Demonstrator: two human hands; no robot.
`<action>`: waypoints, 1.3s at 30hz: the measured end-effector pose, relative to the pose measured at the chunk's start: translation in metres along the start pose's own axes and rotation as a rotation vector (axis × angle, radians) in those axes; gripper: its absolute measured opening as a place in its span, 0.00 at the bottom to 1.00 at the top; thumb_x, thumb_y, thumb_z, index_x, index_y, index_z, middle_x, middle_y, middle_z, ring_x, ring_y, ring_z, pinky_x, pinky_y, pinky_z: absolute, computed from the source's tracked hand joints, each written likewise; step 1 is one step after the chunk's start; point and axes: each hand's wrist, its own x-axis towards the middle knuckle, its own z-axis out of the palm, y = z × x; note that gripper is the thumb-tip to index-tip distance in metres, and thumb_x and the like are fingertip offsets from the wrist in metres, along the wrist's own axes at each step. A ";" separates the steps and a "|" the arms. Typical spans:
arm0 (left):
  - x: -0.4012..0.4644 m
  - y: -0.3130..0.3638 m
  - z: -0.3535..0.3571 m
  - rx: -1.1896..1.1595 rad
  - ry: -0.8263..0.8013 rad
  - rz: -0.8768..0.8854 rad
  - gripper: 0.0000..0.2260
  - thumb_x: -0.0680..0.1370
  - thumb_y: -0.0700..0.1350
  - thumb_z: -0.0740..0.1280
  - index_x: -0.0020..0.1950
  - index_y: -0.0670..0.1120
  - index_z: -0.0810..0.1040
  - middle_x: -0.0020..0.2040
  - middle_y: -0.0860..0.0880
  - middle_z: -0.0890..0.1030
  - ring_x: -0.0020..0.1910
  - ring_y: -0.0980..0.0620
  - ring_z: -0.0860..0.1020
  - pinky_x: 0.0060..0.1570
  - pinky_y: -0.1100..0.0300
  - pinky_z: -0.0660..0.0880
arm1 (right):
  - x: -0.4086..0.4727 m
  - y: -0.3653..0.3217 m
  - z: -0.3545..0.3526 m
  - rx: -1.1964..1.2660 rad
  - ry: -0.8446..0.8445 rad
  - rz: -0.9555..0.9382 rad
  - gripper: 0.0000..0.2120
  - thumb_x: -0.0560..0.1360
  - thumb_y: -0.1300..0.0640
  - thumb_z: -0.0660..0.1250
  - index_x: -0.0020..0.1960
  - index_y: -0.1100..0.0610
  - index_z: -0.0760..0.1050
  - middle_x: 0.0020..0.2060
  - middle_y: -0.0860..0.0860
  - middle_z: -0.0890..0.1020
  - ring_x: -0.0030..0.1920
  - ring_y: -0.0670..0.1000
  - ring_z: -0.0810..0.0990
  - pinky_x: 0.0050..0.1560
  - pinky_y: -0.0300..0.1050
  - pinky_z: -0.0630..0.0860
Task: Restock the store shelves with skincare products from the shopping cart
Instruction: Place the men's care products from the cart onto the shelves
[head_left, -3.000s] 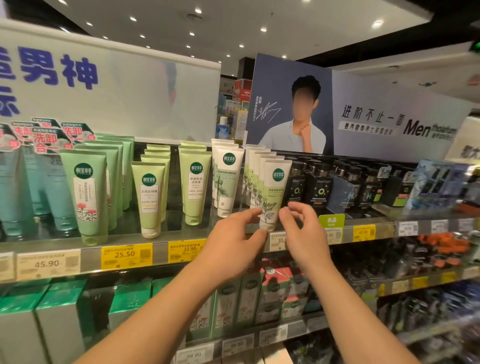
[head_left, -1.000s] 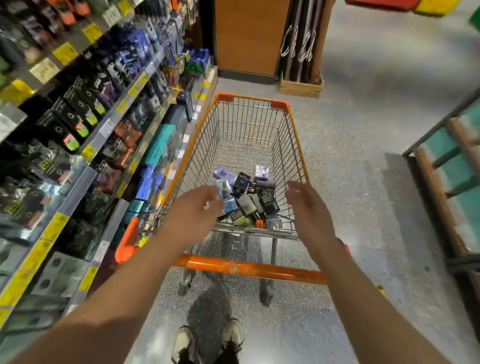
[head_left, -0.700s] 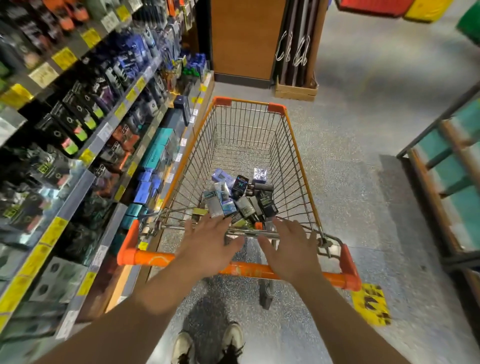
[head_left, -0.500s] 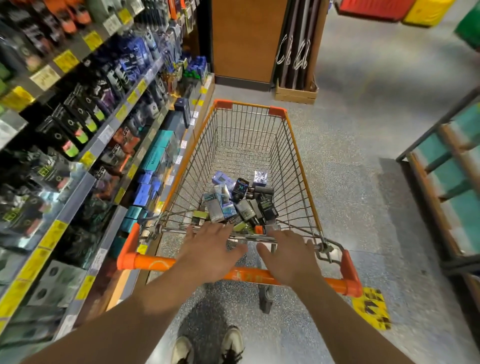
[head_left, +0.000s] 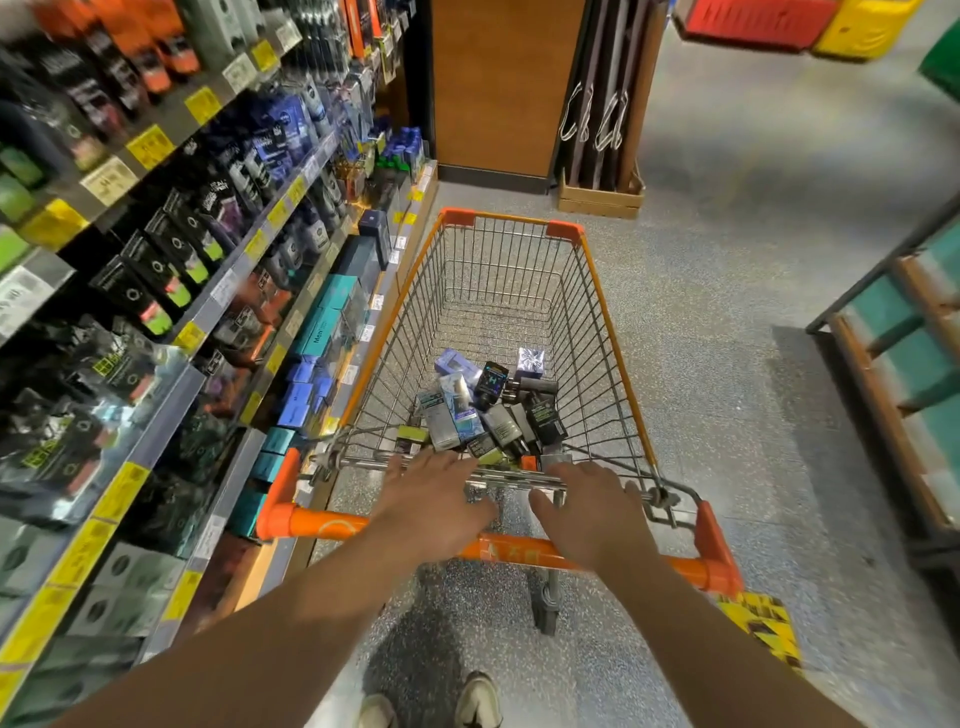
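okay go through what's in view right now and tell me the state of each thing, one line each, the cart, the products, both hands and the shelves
shopping cart: upright in the aisle beside the shelves, mostly bare inside.
skincare products: small jumbled pile of boxes and bottles at the basket's near end.
left hand: open, fingers spread over the cart's near rim, holding nothing.
right hand: open, above the orange handle, holding nothing.
store shelves: stocked, yellow price tags along the edges.

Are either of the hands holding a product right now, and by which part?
Neither. The left hand and right hand are spread open over the cart's orange handle; the products lie untouched in the basket.
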 end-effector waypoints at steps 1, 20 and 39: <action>0.002 0.000 -0.002 0.002 0.007 0.001 0.34 0.80 0.67 0.55 0.84 0.57 0.53 0.85 0.52 0.53 0.83 0.48 0.49 0.80 0.40 0.42 | 0.002 -0.001 -0.001 0.001 0.001 -0.001 0.29 0.81 0.33 0.54 0.79 0.43 0.64 0.77 0.51 0.70 0.77 0.56 0.64 0.78 0.65 0.55; 0.071 -0.020 -0.050 0.009 0.078 -0.052 0.33 0.76 0.65 0.59 0.81 0.58 0.63 0.81 0.52 0.65 0.79 0.48 0.61 0.78 0.41 0.55 | 0.088 -0.024 -0.018 -0.013 0.058 -0.058 0.29 0.77 0.35 0.55 0.72 0.48 0.74 0.66 0.52 0.80 0.67 0.56 0.75 0.71 0.59 0.69; 0.138 -0.057 -0.097 -0.106 0.130 -0.117 0.26 0.71 0.67 0.57 0.63 0.59 0.79 0.64 0.51 0.80 0.68 0.44 0.74 0.66 0.44 0.70 | 0.166 -0.066 -0.045 -0.004 0.054 -0.045 0.24 0.75 0.37 0.56 0.65 0.47 0.78 0.56 0.50 0.82 0.56 0.55 0.80 0.60 0.55 0.76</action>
